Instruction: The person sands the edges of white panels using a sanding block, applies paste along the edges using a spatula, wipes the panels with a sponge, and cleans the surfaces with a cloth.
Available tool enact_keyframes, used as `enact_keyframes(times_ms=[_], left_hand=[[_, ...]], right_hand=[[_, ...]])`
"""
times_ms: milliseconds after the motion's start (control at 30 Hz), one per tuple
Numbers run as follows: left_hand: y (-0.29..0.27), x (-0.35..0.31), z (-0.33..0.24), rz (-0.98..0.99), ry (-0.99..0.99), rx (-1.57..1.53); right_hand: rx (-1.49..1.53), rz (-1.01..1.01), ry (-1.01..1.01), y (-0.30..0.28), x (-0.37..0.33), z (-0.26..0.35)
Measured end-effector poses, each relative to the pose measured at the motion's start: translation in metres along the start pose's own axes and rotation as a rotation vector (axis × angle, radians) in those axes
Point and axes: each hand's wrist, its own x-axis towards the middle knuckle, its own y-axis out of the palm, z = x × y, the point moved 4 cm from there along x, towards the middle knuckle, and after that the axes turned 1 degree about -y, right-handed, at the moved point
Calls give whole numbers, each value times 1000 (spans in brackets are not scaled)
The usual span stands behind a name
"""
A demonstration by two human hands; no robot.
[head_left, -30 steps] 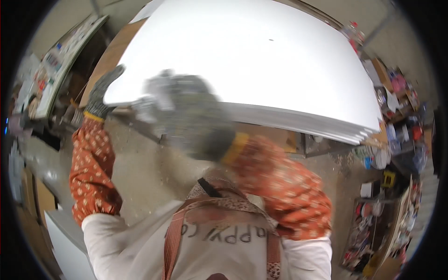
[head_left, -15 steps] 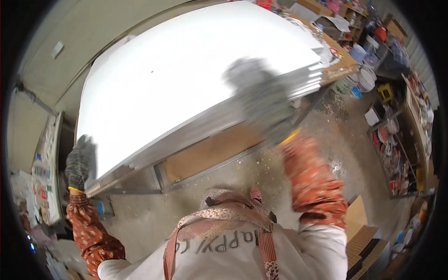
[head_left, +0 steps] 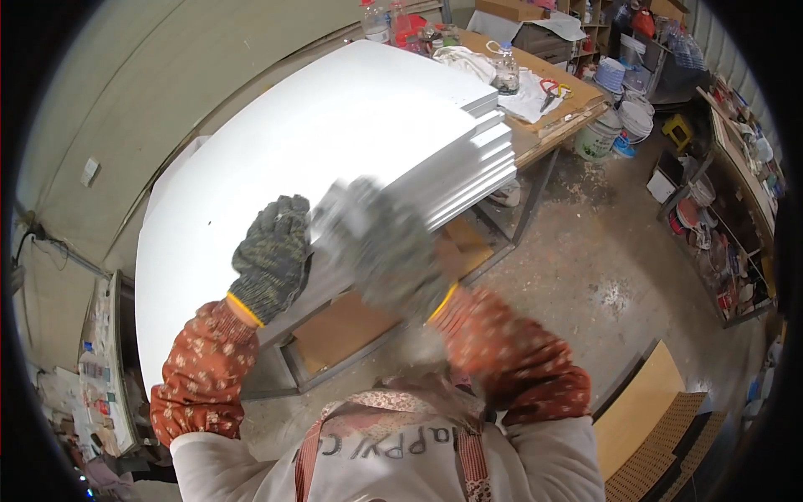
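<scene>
A thick stack of glossy white sheets or boards [head_left: 335,125] lies on a workbench, its layered edges showing on the near right side. My left hand [head_left: 272,255], in a dark green-grey knitted glove with a yellow cuff, rests flat on the top sheet close to its near edge, fingers extended. Beside it, my right hand [head_left: 385,247], gloved the same way, is over the stack's near edge and smeared by motion. A pale grey blur shows at its fingertips; whether it is something held cannot be made out. Patterned orange-red sleeve covers run up both forearms.
Behind the stack, the wooden bench [head_left: 577,96] carries red-handled scissors [head_left: 549,92], a white cloth [head_left: 464,60] and a clear bottle [head_left: 505,71]. Buckets [head_left: 598,134] stand on the floor at right, near a cluttered shelf [head_left: 723,243]. Cardboard [head_left: 640,410] leans at lower right.
My left hand has left the stack's left corner and moved right onto the top sheet. My right hand has come left and nearer, beside it. The view has shifted, showing more of the bench behind.
</scene>
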Motion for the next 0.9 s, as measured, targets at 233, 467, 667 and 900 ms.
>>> enact_keyframes(times_ms=[233,467,667,900], left_hand=[[6,29,-23,-10,25,-4],[8,32,-18,-20,-7,-15],[12,31,-17,-55,10,179],[-4,2,-22,-184,184,312]], right_hand=[[-347,-37,85,-32,12,-139],[-68,-2,-214,-29,3,-64],[-342,28,45,-24,15,-143],[-381,155,11,-55,7,-178]])
